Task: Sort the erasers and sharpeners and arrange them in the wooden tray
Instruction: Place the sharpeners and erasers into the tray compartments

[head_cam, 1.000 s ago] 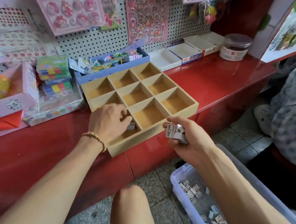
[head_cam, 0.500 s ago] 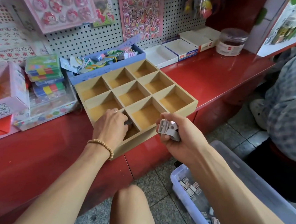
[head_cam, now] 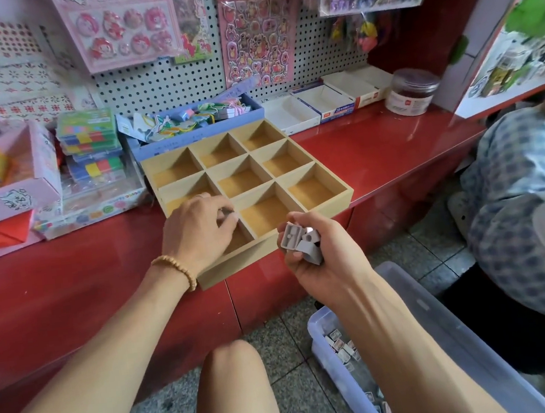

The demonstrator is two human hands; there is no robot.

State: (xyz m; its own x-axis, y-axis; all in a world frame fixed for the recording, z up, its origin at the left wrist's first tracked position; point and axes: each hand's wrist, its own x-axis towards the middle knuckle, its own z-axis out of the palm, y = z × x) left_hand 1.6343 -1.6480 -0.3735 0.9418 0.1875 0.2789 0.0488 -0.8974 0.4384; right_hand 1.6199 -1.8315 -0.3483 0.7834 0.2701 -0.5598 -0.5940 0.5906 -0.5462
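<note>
Left hand (head_cam: 199,227) shifted deeper into wooden tray (head_cam: 347,195) near-left compartment, fingers curled, contents hidden | right hand (head_cam: 316,255) grasps grey sharpeners (head_cam: 296,237) just beside near edge, nearer near-middle compartment.

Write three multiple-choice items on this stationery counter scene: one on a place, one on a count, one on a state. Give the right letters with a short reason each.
1. Where does the left hand reach?
A. into the near-left compartment of the wooden tray
B. into the blue box
C. into the clear bin on the floor

2. How many compartments does the wooden tray have?
A. four
B. six
C. nine

3. What is the state of the right hand?
A. flat and empty
B. curled round several grey sharpeners
C. resting on the jar

Answers:
1. A: the fingers dip over the tray's near-left corner cell.
2. C: the dividers form three rows of three.
3. B: the fingers wrap a cluster of grey sharpeners held near the tray's front edge.
</note>
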